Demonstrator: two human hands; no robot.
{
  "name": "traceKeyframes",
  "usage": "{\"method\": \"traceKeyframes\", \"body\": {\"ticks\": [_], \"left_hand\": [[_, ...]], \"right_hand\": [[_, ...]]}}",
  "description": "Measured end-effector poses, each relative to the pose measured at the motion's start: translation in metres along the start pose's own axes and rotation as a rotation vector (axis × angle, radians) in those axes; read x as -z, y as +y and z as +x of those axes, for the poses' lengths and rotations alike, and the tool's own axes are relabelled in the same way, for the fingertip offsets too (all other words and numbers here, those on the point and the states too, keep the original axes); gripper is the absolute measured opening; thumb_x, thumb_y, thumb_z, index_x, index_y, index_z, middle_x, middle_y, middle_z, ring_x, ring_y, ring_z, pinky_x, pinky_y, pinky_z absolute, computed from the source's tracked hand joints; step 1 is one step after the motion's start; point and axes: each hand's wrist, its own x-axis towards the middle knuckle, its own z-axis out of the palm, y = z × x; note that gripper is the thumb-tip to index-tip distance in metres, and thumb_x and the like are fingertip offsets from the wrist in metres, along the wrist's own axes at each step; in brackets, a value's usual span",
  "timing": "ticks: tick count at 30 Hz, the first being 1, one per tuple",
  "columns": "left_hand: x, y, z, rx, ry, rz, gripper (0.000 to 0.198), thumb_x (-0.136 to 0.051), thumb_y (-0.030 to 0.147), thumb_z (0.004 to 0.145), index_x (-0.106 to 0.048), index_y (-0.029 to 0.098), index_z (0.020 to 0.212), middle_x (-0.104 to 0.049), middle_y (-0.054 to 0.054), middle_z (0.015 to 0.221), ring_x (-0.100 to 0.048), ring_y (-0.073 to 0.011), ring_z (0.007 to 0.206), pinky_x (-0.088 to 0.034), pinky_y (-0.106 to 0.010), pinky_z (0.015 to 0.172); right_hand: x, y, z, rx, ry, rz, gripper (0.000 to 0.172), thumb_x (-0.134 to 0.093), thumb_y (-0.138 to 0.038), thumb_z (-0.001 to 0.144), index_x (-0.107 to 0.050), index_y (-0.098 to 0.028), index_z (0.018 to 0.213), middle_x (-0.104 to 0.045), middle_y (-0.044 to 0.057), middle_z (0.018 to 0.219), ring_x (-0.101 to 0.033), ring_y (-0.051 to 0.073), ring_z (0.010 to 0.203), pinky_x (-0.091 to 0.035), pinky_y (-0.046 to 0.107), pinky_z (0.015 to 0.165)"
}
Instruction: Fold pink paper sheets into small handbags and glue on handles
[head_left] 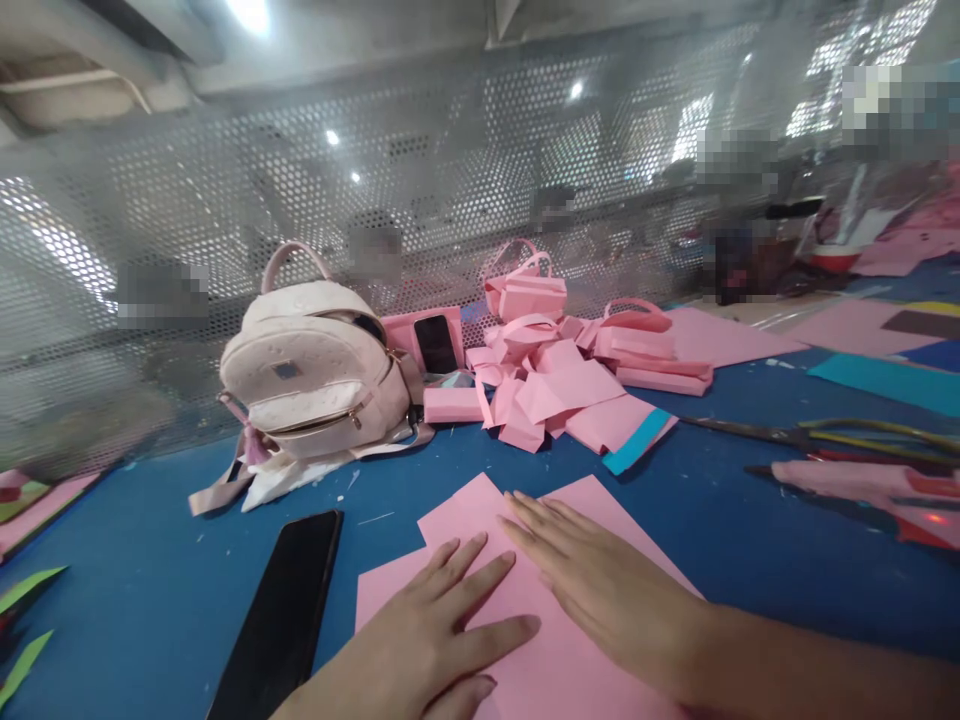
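Note:
Pink paper point(540, 660) lies on the blue table at the front, its far edge notched into corners; I cannot tell whether it is one sheet or more. My left hand point(427, 630) rests on its left part, palm down with the fingers spread. Flat on the right part lies my right hand point(600, 580), fingers stretched out and pointing up and left. Both hands press on the paper and hold nothing. A black phone point(281, 620) lies just left of my left hand.
Behind stand a pale backpack point(307, 360) and a pile of pink paper pieces and small paper bags point(555, 370). Scissors point(810, 435) and a pink glue gun point(862, 480) lie at the right. A perforated metal screen point(450, 140) runs along the back.

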Motion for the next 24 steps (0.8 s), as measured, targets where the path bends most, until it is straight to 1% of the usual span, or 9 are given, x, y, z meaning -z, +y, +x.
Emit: {"method": "traceKeyframes", "body": {"ticks": [4, 7, 10, 13, 16, 19, 21, 24], "left_hand": [[-0.004, -0.001, -0.001, 0.005, 0.046, -0.042, 0.065, -0.057, 0.024, 0.096, -0.036, 0.034, 0.156, -0.016, -0.008, 0.170, -0.024, -0.0379, 0.152, -0.034, -0.061, 0.117], [-0.007, -0.001, -0.002, 0.006, 0.064, -0.057, 0.065, -0.057, 0.024, 0.096, -0.035, 0.035, 0.157, -0.012, -0.006, 0.171, -0.022, -0.0368, 0.153, -0.031, -0.059, 0.119], [-0.009, -0.001, -0.003, 0.016, 0.060, -0.068, 0.065, -0.056, 0.024, 0.097, -0.033, 0.034, 0.158, -0.009, -0.007, 0.171, -0.019, -0.0357, 0.154, -0.030, -0.057, 0.121], [-0.010, 0.000, -0.003, 0.053, 0.066, -0.066, 0.070, -0.058, 0.025, 0.097, -0.028, 0.031, 0.160, 0.002, -0.011, 0.171, -0.017, -0.0396, 0.153, -0.032, -0.060, 0.119], [-0.012, -0.001, -0.003, 0.111, 0.074, -0.044, 0.074, -0.059, 0.036, 0.098, -0.021, 0.033, 0.162, 0.010, -0.013, 0.169, -0.014, -0.0457, 0.152, -0.033, -0.068, 0.114], [-0.013, -0.002, -0.003, 0.131, 0.057, -0.042, 0.074, -0.057, 0.043, 0.099, -0.018, 0.034, 0.162, 0.011, -0.015, 0.169, -0.012, -0.0477, 0.151, -0.034, -0.071, 0.112], [-0.013, -0.002, -0.004, 0.123, 0.052, -0.049, 0.074, -0.057, 0.043, 0.100, -0.019, 0.034, 0.162, 0.010, -0.016, 0.169, -0.013, -0.0477, 0.151, -0.034, -0.070, 0.112], [-0.011, -0.001, -0.004, 0.121, 0.053, -0.048, 0.073, -0.057, 0.042, 0.100, -0.020, 0.033, 0.162, 0.009, -0.016, 0.169, -0.013, -0.0468, 0.151, -0.033, -0.069, 0.113]], "right_hand": [[0.004, -0.002, 0.000, -0.023, -0.041, -0.001, 0.066, -0.032, -0.002, 0.093, -0.034, -0.011, 0.158, -0.025, 0.015, 0.166, -0.029, 0.029, 0.152, -0.035, 0.054, 0.122], [0.004, -0.002, 0.000, -0.039, -0.018, 0.037, 0.063, -0.034, -0.005, 0.096, -0.037, -0.013, 0.158, -0.027, 0.012, 0.166, -0.028, 0.027, 0.153, -0.031, 0.050, 0.125], [0.004, -0.001, 0.000, -0.031, -0.010, 0.045, 0.060, -0.037, -0.008, 0.098, -0.039, -0.013, 0.157, -0.027, 0.013, 0.166, -0.027, 0.027, 0.153, -0.028, 0.049, 0.126], [0.005, -0.001, 0.000, -0.016, -0.017, 0.024, 0.059, -0.036, -0.010, 0.099, -0.037, -0.014, 0.158, -0.024, 0.013, 0.166, -0.028, 0.028, 0.153, -0.030, 0.051, 0.124], [0.004, -0.001, 0.000, -0.008, -0.003, 0.009, 0.061, -0.037, -0.009, 0.098, -0.035, -0.018, 0.159, -0.024, 0.012, 0.167, -0.028, 0.027, 0.153, -0.030, 0.050, 0.124], [0.004, 0.000, -0.001, 0.004, 0.018, 0.021, 0.062, -0.038, -0.009, 0.099, -0.033, -0.020, 0.160, -0.023, 0.010, 0.167, -0.027, 0.027, 0.153, -0.029, 0.049, 0.125], [0.004, 0.000, -0.001, 0.011, 0.028, 0.037, 0.062, -0.038, -0.009, 0.099, -0.033, -0.020, 0.160, -0.021, 0.009, 0.167, -0.027, 0.027, 0.153, -0.029, 0.049, 0.125], [0.005, 0.000, 0.000, 0.006, 0.013, 0.032, 0.061, -0.037, -0.008, 0.098, -0.036, -0.018, 0.159, -0.022, 0.011, 0.167, -0.028, 0.028, 0.153, -0.030, 0.050, 0.124]]}}
